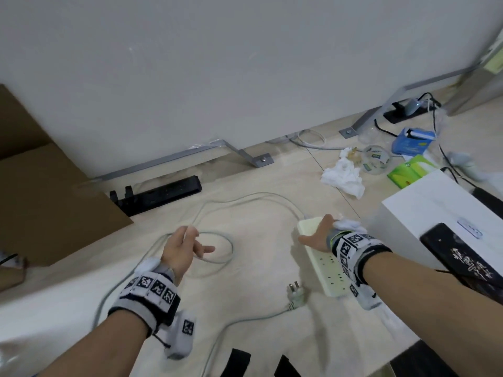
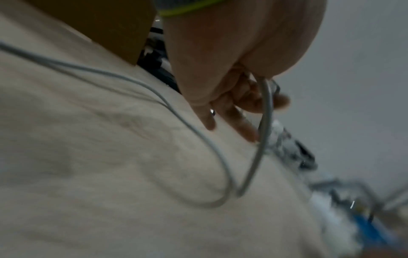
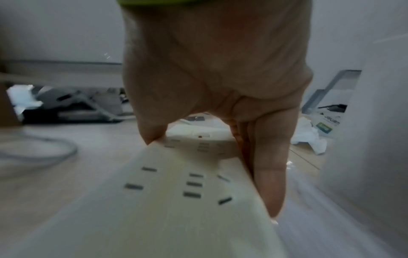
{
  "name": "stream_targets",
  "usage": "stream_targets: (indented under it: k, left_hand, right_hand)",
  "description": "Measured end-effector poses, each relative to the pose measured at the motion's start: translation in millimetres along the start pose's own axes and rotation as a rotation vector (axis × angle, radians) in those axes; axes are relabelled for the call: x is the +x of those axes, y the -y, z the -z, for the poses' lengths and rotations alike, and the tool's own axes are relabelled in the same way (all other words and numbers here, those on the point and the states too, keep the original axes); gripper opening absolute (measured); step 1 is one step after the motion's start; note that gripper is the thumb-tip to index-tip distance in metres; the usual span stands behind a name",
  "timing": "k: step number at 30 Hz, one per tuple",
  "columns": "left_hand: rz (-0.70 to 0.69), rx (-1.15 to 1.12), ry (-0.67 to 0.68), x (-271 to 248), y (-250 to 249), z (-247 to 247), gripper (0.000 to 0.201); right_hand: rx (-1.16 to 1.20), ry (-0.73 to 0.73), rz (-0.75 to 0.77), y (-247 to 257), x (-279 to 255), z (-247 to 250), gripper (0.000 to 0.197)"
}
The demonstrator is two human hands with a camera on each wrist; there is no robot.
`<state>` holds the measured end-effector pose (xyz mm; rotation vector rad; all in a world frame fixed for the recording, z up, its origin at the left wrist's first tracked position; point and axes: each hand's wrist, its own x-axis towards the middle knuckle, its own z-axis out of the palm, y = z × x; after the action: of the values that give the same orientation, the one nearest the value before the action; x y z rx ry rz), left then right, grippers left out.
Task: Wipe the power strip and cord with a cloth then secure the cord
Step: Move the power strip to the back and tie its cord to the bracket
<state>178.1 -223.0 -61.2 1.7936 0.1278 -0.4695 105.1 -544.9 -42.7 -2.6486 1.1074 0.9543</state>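
Rt hand (image 1: 317,236) grips power strip (image 1: 325,263) — lengthwise toward wall.

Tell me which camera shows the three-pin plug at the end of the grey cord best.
The head view: the three-pin plug lies in plain sight on the pale wooden floor, prongs up, beside the cream power strip. The left wrist view shows only loops of the grey cord; the right wrist view shows no plug.

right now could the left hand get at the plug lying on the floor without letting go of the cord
Probably yes. The plug lies bare on the floor between both arms, nothing covering it. The left hand holds a loop of the cord, which has slack, and the right hand holds the power strip, clear of the path.
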Motion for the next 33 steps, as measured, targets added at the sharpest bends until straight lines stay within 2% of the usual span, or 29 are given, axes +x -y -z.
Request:
stream_targets:
  k: [2,4,6,8,10,11,12,14,16,17,19,21,23,26,29,31,33]
  left_hand:
    - [0.03,-0.186,0.022,-0.5,-21.4,-2.5,0.033]
    - [0.018,-0.281,0.076,0.8,-39.6,-4.4,0.038]
    - [-0.004,-0.249,0.126,2.0,-51.2,-9.1,0.041]
    - [-0.105,-0.031,0.143,2.6,-56.5,-15.1,0.037]
    - [-0.291,0.292,0.164,1.1,-56.2,-19.4,0.035]
    - [-0.368,0.434,0.198,1.1,-53.2,-20.9,0.036]
    - [-0.419,0.542,0.232,2.0,-49.2,-22.4,0.036]
    - [-0.463,0.682,0.29,2.2,-43.1,-26.1,0.037]
    - [-0.495,0.797,0.359,1.7,-39.8,-29.8,0.039]
    - [-0.511,0.837,0.39,0.1,-39.7,-30.6,0.037]
    - [-0.522,0.863,0.418,-2.2,-40.5,-29.5,0.035]
    - [-0.483,0.817,0.385,1.3,-43.6,-21.3,0.037]
    - [-0.449,0.786,0.358,5.1,-42.0,-9.8,0.035]
    - [-0.426,0.763,0.308,5.2,-24.8,15.5,0.039]
    - [-0.371,0.756,0.245,1.4,-4.2,31.4,0.037]
    - [-0.342,0.828,0.229,6.4,4.7,32.2,0.036]
    - [-0.315,1.033,0.242,12.1,11.4,23.3,0.027]
  right_hand:
    - [-0.054,0.009,0.016,-7.1,-14.6,-7.7,0.11]
    - [-0.053,0.044,-0.001,-13.1,-19.8,-18.6,0.11]
    - [-0.126,0.102,-0.005,-12.2,-31.1,-19.1,0.112]
    - [-0.289,0.123,0.052,-7.2,-42.7,-7.5,0.092]
    - [-0.355,0.071,0.173,5.7,-52.5,11.2,0.064]
    - [-0.275,0.024,0.245,14.0,-51.5,19.1,0.06]
    - [-0.149,-0.053,0.33,23.6,-48.1,24.6,0.064]
    - [0.049,-0.21,0.57,47.0,-39.9,31.1,0.074]
    - [0.083,-0.316,0.824,75.4,-38.1,34.6,0.075]
    - [0.075,-0.353,0.913,89.7,-37.2,37.2,0.069]
    - [-0.021,-0.35,0.999,109.7,-26.0,40.0,0.042]
    - [-0.065,-0.33,0.997,124.0,-9.5,49.0,0.025]
    - [0.026,-0.386,0.954,132.3,5.4,61.3,0.025]
    - [0.217,-0.438,0.778,140.3,32.7,76.2,0.023]
    - [0.188,-0.433,0.677,146.8,54.2,78.5,0.025]
    - [0.222,-0.387,0.645,156.3,62.8,74.3,0.027]
    - [0.285,-0.317,0.615,163.9,61.9,67.2,0.034]
